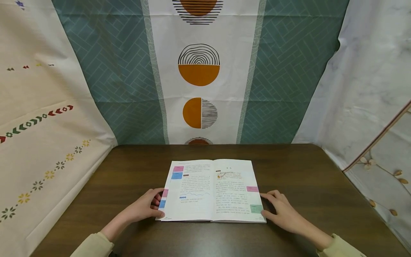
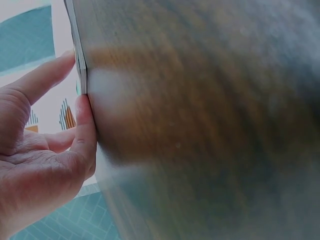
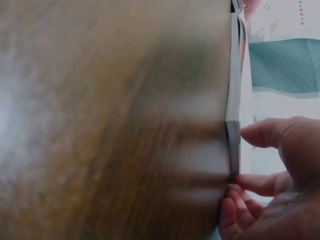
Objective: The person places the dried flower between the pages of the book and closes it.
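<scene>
there, open book (image 1: 212,191); printed pages, pink and blue tabs

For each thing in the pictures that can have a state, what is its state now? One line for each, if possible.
Book: open, flat on the table, coloured tabs on both pages.
Left hand: fingers on the book's left edge, by the near corner.
Right hand: fingers at the book's right edge, by the near corner.
Curtain: hanging behind the table.
</scene>
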Demonstrator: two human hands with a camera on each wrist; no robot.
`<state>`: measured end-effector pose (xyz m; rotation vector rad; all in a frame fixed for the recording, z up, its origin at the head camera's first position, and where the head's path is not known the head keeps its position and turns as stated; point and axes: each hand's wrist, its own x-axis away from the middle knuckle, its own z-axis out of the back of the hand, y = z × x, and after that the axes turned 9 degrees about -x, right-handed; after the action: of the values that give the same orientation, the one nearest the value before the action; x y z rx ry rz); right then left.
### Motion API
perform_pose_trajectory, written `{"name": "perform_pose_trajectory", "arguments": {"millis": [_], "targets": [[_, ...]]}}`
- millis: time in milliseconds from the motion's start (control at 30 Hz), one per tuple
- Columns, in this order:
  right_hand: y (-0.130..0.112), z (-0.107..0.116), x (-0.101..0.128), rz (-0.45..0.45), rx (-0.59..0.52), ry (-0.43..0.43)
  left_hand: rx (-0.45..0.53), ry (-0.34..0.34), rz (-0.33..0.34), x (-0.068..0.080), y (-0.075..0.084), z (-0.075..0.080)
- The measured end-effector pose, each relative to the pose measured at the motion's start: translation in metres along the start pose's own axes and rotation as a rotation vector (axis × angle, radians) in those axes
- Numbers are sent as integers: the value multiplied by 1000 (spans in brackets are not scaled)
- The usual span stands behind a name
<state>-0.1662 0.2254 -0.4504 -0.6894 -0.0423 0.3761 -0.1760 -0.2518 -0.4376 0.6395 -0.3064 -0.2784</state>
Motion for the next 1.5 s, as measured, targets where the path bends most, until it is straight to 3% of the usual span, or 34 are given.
{"name": "perform_pose_trajectory", "arguments": {"millis": [367,733,1200,1500], "targets": [[2,2,0,3,-12,-50,3,18,7,0,-1,-2],[7,6,1,54,-69,-88,-50,95,137,-10,18,-4],[10,6,0,85,-88,-114,26,103,226,-19,16,-8],[9,7,0,95,-99,-118,-44,130,251,-20,30,-7]]}}
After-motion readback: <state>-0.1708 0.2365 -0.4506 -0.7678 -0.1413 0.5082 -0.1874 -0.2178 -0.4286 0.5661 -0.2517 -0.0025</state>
